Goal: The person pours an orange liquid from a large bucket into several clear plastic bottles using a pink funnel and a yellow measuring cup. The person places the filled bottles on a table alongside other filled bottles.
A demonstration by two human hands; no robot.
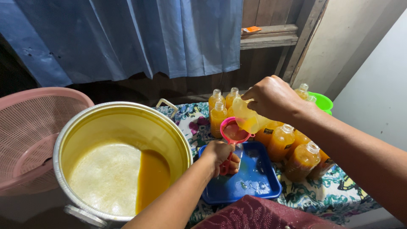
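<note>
**Orange liquid poured through a pink funnel over a blue tray**

Right hand [273, 98]: raised above the work, fingers curled tight around a clear plastic jug [249, 117] holding orange liquid. The jug is tilted, spout down, its lip just above the bowl of a pink funnel [234, 131].

Left hand [221, 156]: fingers closed around the funnel's stem, together with what looks like a clear bottle under it; the bottle itself is mostly hidden by the hand, so I cannot tell how full it is. Orange liquid sits in the funnel bowl.

Position: funnel and left hand are over a blue plastic tray [258, 182], wet with drops, which lies on a floral cloth [335, 195].

Surroundings:
- Behind and to the right of the tray, a cluster of filled bottles [281, 142] of orange liquid, uncapped, some upright and some leaning.
- Left of the tray, touching the cloth's edge, a large metal pot [123, 161], tilted, with a shallow pool of orange liquid and pale foam.
- Far left, a pink perforated basket [29, 135] beside the pot.
- A green bowl [322, 101] behind the bottles.
- A blue curtain [140, 38] hangs at the back.
</note>
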